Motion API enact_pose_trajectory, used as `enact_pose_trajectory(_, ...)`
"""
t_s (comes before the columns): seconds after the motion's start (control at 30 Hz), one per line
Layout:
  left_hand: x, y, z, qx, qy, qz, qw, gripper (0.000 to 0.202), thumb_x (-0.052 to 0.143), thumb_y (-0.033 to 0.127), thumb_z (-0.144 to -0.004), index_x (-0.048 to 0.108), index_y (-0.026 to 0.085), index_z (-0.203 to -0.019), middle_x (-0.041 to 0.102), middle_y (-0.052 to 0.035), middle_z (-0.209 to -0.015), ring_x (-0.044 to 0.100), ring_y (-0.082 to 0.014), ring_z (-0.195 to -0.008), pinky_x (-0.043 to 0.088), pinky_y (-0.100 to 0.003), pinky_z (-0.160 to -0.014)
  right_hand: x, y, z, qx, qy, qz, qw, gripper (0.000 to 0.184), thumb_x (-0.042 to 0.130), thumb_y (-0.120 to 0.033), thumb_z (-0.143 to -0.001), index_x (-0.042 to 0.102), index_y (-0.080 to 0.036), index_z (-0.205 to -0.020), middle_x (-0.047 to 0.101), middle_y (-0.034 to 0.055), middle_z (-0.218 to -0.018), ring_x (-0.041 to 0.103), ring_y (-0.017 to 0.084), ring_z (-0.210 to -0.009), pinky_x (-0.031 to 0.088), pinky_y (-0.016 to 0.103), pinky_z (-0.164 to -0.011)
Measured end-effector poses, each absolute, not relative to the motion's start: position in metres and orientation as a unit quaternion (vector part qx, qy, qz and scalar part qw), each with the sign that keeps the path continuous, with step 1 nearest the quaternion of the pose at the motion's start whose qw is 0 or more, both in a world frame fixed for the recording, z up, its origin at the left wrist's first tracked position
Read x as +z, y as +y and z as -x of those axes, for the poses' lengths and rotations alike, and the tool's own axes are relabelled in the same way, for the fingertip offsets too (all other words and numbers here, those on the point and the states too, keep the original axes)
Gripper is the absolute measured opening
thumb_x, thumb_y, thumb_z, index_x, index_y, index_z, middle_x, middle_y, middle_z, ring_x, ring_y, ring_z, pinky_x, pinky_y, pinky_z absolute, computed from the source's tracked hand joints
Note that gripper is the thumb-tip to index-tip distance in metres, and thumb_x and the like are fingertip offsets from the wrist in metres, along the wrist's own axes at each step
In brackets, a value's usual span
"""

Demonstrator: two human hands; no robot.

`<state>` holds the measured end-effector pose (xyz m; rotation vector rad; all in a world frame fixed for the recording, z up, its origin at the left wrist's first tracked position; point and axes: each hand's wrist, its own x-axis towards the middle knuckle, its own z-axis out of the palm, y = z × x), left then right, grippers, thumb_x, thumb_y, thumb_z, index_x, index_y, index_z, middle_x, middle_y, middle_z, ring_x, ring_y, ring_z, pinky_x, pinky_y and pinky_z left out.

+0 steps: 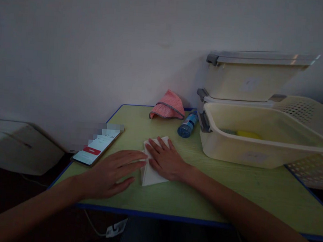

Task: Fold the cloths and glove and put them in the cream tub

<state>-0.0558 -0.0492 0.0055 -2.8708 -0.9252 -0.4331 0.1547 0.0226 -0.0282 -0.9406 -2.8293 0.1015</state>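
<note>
A folded white cloth (pixel 151 175) lies on the green table (pixel 228 192) near its front edge. My right hand (pixel 166 159) rests flat on top of the cloth, fingers spread and pointing left and away. My left hand (pixel 113 173) lies flat on the table, fingers stretched out, their tips touching the cloth's left edge. Neither hand grips anything.
A phone (pixel 97 146) with a lit screen lies at the table's left edge. Behind are a pink cloth (pixel 168 106) and a blue bottle (pixel 188 124) on its side. Cream plastic tubs (pixel 259 142) and a lidded box (pixel 250 77) stand at the right, beside a perforated basket (pixel 314 113).
</note>
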Motion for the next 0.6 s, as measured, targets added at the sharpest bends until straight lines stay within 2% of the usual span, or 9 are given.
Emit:
enact_pose_trajectory(0.13, -0.002, -0.042, 0.029, -0.134, -0.382, 0.914, -0.023, 0.064, 0.036, 0.033, -0.092, 0.003, 0.013, -0.143, 0.017, -0.018, -0.149, 0.015, -0.023, -0.138, 0.028, -0.041, -0.109, -0.029, 0.022, -0.155, 0.03, -0.946, 0.31, 0.087, 0.053, 0.028, -0.036, -0.092, 0.032, -0.01, -0.138, 0.032, 0.0141, -0.144, 0.022, 0.034, -0.134, 0.019, 0.059, -0.105)
enact_pose_trajectory(0.2, -0.009, -0.036, 0.016, -0.114, -0.401, 0.908, -0.052, 0.069, 0.033, 0.038, -0.092, -0.005, 0.011, -0.142, 0.008, -0.0193, -0.15, 0.006, -0.0234, -0.139, 0.024, -0.043, -0.111, -0.029, 0.021, -0.155, 0.029, -0.948, 0.306, 0.086, 0.054, 0.028, -0.036, -0.092, 0.029, -0.009, -0.14, 0.033, 0.0151, -0.144, 0.023, 0.033, -0.134, 0.019, 0.059, -0.104)
enact_pose_trajectory(0.37, -0.027, -0.026, 0.004, -0.036, -0.427, 0.902, -0.051, 0.076, 0.035, 0.049, -0.089, 0.0, 0.006, -0.142, 0.002, -0.0209, -0.15, -0.002, -0.0245, -0.138, 0.016, -0.044, -0.112, -0.03, 0.023, -0.154, 0.026, -0.947, 0.308, 0.083, 0.059, 0.029, -0.041, -0.091, 0.026, -0.01, -0.141, 0.026, 0.0152, -0.146, 0.022, 0.035, -0.134, 0.019, 0.058, -0.104)
enact_pose_trajectory(0.6, -0.031, -0.028, 0.004, -0.024, -0.428, 0.903, -0.007, 0.07, 0.031, 0.045, -0.091, 0.003, 0.004, -0.141, 0.0, -0.0212, -0.15, -0.007, -0.0254, -0.138, 0.014, -0.044, -0.112, -0.025, 0.027, -0.161, 0.055, -0.952, 0.295, 0.055, 0.059, 0.029, -0.042, -0.092, 0.025, -0.01, -0.141, 0.021, 0.0167, -0.148, 0.019, 0.032, -0.135, 0.016, 0.054, -0.107)
